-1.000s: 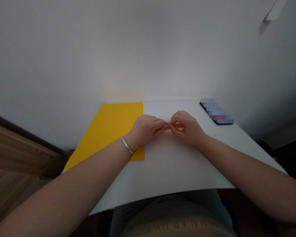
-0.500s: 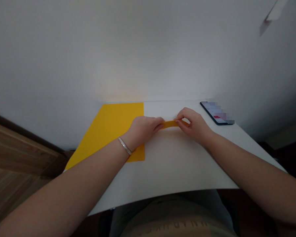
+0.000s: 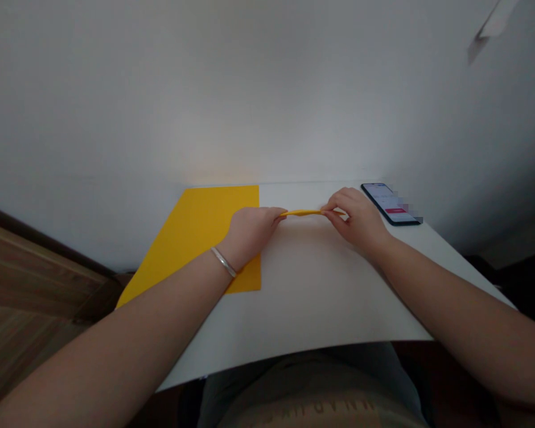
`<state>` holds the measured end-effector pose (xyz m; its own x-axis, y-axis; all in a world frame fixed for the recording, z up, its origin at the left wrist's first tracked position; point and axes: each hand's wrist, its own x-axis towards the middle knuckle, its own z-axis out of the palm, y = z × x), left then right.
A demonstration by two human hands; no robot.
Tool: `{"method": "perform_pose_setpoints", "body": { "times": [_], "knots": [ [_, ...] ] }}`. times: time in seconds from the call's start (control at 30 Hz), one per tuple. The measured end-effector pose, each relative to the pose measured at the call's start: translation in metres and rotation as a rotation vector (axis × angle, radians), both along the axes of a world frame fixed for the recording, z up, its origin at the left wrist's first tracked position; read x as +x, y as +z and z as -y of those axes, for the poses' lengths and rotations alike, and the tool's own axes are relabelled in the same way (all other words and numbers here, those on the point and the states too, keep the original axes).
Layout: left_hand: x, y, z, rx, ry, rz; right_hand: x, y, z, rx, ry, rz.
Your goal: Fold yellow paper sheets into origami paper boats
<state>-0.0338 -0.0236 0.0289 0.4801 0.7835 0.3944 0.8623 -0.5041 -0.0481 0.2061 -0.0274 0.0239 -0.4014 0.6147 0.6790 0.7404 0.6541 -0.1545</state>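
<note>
Between my two hands a narrow folded strip of yellow paper (image 3: 302, 212) is stretched above the white table, its thin edge turned toward me. My left hand (image 3: 255, 230) pinches the left end between thumb and fingers; the tip there is hidden. My right hand (image 3: 354, 215) pinches it near the other end, and a short bit sticks out past the thumb. Under my left wrist and forearm lies a yellow sheet of paper (image 3: 196, 226), flat on the table's left side.
A phone (image 3: 387, 202) with a lit screen rests at the back right of the white table (image 3: 312, 297). A pale wall (image 3: 267, 89) rises straight behind the table. Brown wood panelling (image 3: 31, 285) stands at the left.
The strip has turned from showing its broad face to showing its thin edge. My hands have drawn slightly apart and the strip has risen a little.
</note>
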Motion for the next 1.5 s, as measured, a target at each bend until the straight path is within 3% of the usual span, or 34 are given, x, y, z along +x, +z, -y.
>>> {"method": "perform_pose_setpoints", "body": {
  "times": [0.5,0.67,0.83,0.97,1.1,1.2,1.37,1.5],
  "knots": [
    [-0.004,-0.005,-0.007,0.05,-0.008,-0.034,0.003,0.001,0.002,0.016,-0.112,0.08],
    [0.001,-0.004,-0.006,-0.039,-0.043,0.112,-0.004,0.003,0.009,0.037,-0.126,0.192],
    [0.008,-0.003,-0.002,-0.125,-0.126,0.103,-0.01,0.004,0.013,0.043,-0.084,0.276],
    [0.009,-0.009,-0.004,-0.149,-0.167,0.205,-0.012,0.004,0.015,-0.002,-0.108,0.219],
    [0.008,-0.014,-0.011,-0.108,-0.15,0.463,-0.015,0.006,0.017,-0.232,-0.19,0.128],
    [0.009,-0.014,-0.013,-0.015,-0.216,0.636,-0.021,0.003,0.015,-0.514,-0.155,-0.116],
    [0.015,-0.013,-0.007,-0.04,-0.415,0.804,-0.032,-0.006,0.008,-0.92,0.118,-0.692],
    [0.021,-0.011,0.0,-0.233,-0.501,0.911,-0.036,-0.002,0.009,-0.912,0.29,-0.831]
  ]
}}
